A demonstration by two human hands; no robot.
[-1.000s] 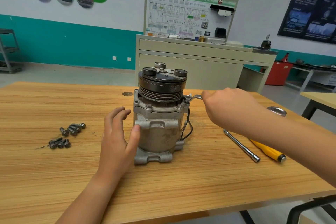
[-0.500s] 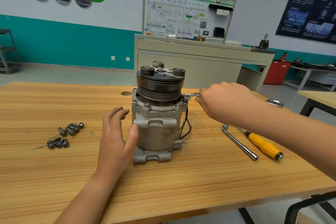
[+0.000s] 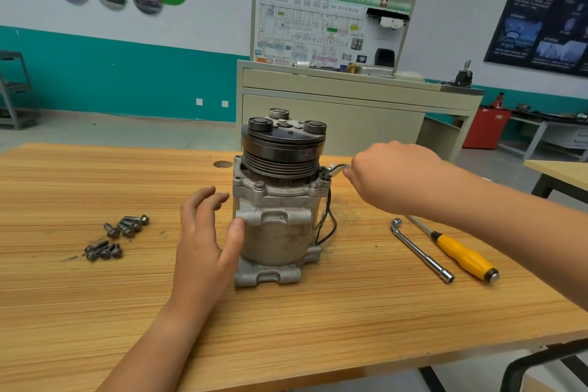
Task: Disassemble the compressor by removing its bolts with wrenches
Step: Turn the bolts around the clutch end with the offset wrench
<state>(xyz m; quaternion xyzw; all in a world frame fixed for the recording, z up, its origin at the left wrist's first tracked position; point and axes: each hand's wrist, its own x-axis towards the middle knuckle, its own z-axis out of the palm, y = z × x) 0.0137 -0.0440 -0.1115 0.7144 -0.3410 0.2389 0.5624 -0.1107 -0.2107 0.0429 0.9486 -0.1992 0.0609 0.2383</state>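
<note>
The grey metal compressor (image 3: pixel 276 226) stands upright on the wooden table (image 3: pixel 286 321), its black pulley on top. My left hand (image 3: pixel 203 242) steadies its left side, thumb pressed on the housing, fingers relaxed. My right hand (image 3: pixel 391 175) grips the handle of a small silver wrench (image 3: pixel 334 169), whose head sits on a bolt at the upper right flange. Two more flange bolts (image 3: pixel 259 185) show at the front.
Several removed bolts (image 3: pixel 119 235) lie loose on the table at the left. An L-shaped socket wrench (image 3: pixel 420 251) and a yellow-handled screwdriver (image 3: pixel 461 256) lie to the right. A beige training bench (image 3: pixel 350 99) stands behind the table.
My right hand has drawn slightly left toward the compressor with the wrench. The left hand stays on the housing.
</note>
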